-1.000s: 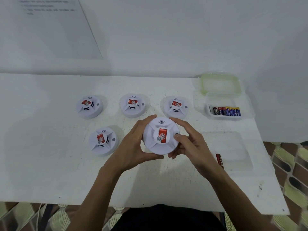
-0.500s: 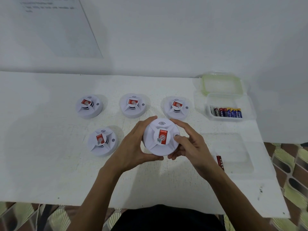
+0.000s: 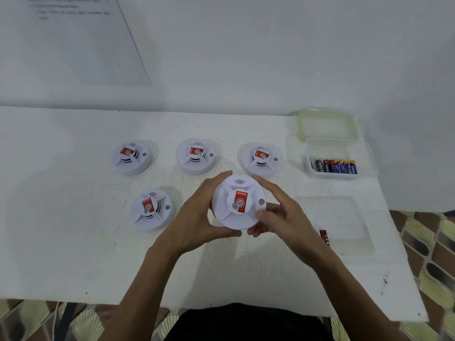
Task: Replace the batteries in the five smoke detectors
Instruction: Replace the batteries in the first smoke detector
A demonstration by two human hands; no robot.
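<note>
A white round smoke detector (image 3: 237, 205) with a red label is held face up over the table's middle. My left hand (image 3: 199, 212) wraps its left side, and my right hand (image 3: 280, 212) grips its right side with the thumb on its rim. Three more detectors stand in a back row: left detector (image 3: 131, 157), middle detector (image 3: 197, 156), right detector (image 3: 261, 159). Another detector (image 3: 151, 209) sits front left. Several red and blue batteries (image 3: 336, 166) lie in a clear box (image 3: 364, 158) at the right. A lone red battery (image 3: 324, 237) lies near my right wrist.
A green-rimmed lid (image 3: 327, 123) leans behind the battery box. A clear flat tray (image 3: 344, 225) lies at the right front. The white table (image 3: 61, 230) ends at its front edge above a patterned floor (image 3: 430, 254). A white wall with a paper sheet (image 3: 81, 38) rises behind.
The held detector has turned slightly between my hands, and my right fingers have shifted along its rim. The other detectors and batteries have stayed put.
</note>
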